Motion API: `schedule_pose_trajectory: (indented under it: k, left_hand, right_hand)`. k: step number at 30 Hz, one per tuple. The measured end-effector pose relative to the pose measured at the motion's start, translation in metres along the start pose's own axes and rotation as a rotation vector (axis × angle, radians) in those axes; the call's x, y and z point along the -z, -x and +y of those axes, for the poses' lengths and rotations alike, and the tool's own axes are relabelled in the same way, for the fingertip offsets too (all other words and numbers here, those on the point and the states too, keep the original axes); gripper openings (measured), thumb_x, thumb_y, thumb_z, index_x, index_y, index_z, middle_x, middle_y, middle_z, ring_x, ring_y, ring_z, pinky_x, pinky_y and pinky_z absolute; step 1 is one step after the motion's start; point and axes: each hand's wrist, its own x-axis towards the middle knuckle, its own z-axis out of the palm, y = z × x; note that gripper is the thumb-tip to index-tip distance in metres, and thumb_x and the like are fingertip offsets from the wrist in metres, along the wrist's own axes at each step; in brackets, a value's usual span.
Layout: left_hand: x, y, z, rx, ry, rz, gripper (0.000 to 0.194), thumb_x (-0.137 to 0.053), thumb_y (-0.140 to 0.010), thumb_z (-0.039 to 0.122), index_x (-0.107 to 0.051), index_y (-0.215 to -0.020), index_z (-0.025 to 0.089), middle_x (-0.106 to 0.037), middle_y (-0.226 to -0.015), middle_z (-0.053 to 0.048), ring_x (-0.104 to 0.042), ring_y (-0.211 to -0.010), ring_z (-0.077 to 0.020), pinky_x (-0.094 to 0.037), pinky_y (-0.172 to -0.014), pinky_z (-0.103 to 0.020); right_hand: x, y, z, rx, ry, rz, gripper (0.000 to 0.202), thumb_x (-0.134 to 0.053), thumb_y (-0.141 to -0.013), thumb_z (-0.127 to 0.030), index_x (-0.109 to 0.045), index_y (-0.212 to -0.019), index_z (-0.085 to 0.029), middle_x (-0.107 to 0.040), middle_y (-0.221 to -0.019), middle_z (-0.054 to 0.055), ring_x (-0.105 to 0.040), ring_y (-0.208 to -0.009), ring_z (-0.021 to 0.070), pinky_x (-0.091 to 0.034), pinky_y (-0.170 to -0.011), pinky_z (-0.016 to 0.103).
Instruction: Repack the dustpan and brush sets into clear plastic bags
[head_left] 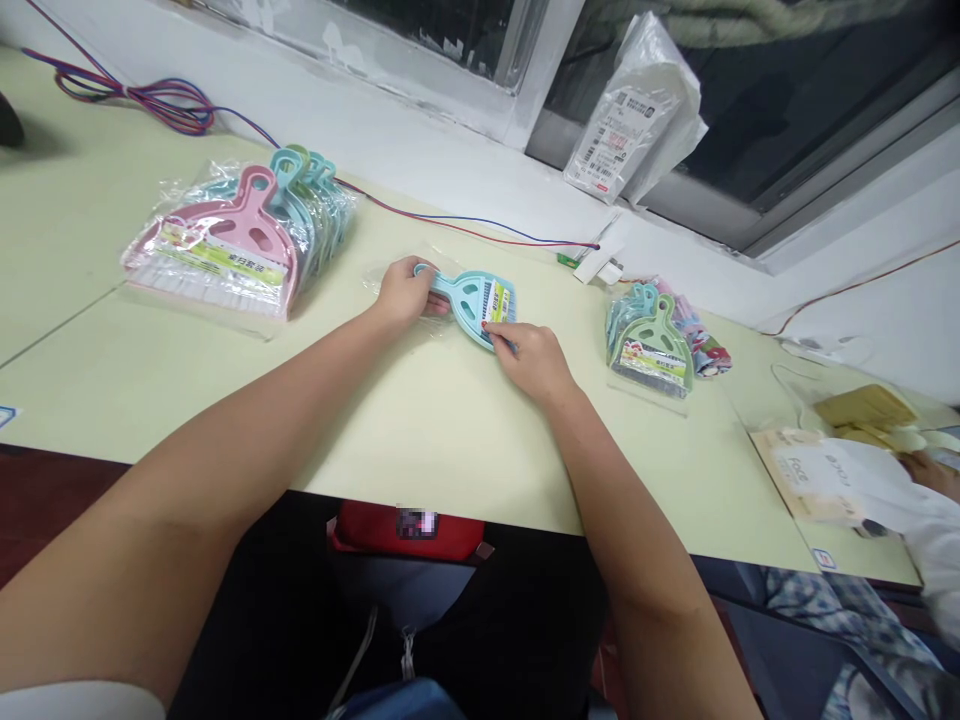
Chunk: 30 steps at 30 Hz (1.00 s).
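A light blue dustpan (466, 298) with a printed label card (496, 302) lies between my hands over the middle of the table. My left hand (409, 292) is closed round its handle end. The fingers of my right hand (529, 358) pinch the lower edge of the dustpan beside the label. Clear plastic film (386, 275) shows around and behind my left hand. To the left stands a row of bagged dustpan and brush sets, a pink one (255, 235) in front. A smaller group with a green set (660, 345) in front lies to the right.
Coiled red and blue cable (169, 105) lies at the back left, and its wires run along the wall. A plastic-wrapped packet (626, 125) leans at the window. At the far right, another person's hand (930, 472) is near yellow items (866, 408) and a printed bag (810, 475).
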Motion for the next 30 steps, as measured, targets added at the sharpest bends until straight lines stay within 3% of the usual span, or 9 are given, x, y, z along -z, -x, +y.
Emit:
schedule_pose_trajectory:
  k: [9, 18, 24, 27, 30]
  left_hand:
    - [0.000, 0.000, 0.000, -0.007, -0.007, 0.001, 0.009, -0.059, -0.088, 0.026, -0.057, -0.094, 0.020, -0.068, -0.069, -0.005, -0.071, -0.059, -0.0209, -0.063, -0.063, -0.037]
    - [0.004, -0.004, -0.003, -0.019, -0.022, -0.019, 0.014, -0.061, -0.087, 0.030, -0.057, -0.096, 0.019, -0.070, -0.070, -0.005, -0.072, -0.062, -0.0204, -0.064, -0.069, -0.039]
    - [0.004, -0.003, 0.000, -0.006, -0.015, -0.004, 0.016, -0.062, -0.084, 0.029, -0.058, -0.096, 0.018, -0.070, -0.071, -0.007, -0.072, -0.062, -0.0208, -0.064, -0.068, -0.038]
    - [0.004, -0.001, 0.004, 0.007, 0.007, -0.007, 0.016, -0.062, -0.082, 0.026, -0.058, -0.095, 0.017, -0.071, -0.074, -0.007, -0.073, -0.065, -0.0202, -0.064, -0.068, -0.035]
    - [0.004, -0.001, 0.006, 0.010, 0.033, -0.016, 0.013, -0.059, -0.083, 0.023, -0.057, -0.094, 0.017, -0.072, -0.075, -0.007, -0.073, -0.066, -0.0194, -0.063, -0.067, -0.033]
  right_hand:
    - [-0.003, -0.001, 0.002, 0.062, -0.054, 0.023, 0.036, -0.049, -0.101, -0.021, -0.076, -0.121, -0.030, -0.073, -0.129, -0.001, -0.069, -0.120, 0.0222, -0.052, -0.109, 0.039]
    - [-0.007, 0.000, 0.004, 0.156, -0.126, 0.096, 0.033, -0.053, -0.096, -0.018, -0.077, -0.117, -0.027, -0.075, -0.126, 0.002, -0.070, -0.118, 0.0234, -0.053, -0.108, 0.039]
    - [0.000, 0.001, -0.003, 0.175, -0.184, 0.138, 0.028, -0.051, -0.099, -0.024, -0.075, -0.112, -0.023, -0.077, -0.120, 0.006, -0.070, -0.115, 0.0233, -0.053, -0.106, 0.039]
    - [0.002, -0.001, 0.000, 0.123, -0.230, 0.265, 0.025, -0.052, -0.100, -0.030, -0.074, -0.112, -0.023, -0.075, -0.122, 0.009, -0.067, -0.120, 0.0248, -0.049, -0.112, 0.043]
    - [0.001, -0.007, 0.012, -0.113, -0.367, 0.511, 0.029, -0.060, -0.096, -0.036, -0.068, -0.122, -0.023, -0.069, -0.134, 0.011, -0.061, -0.129, 0.0263, -0.049, -0.113, 0.046]
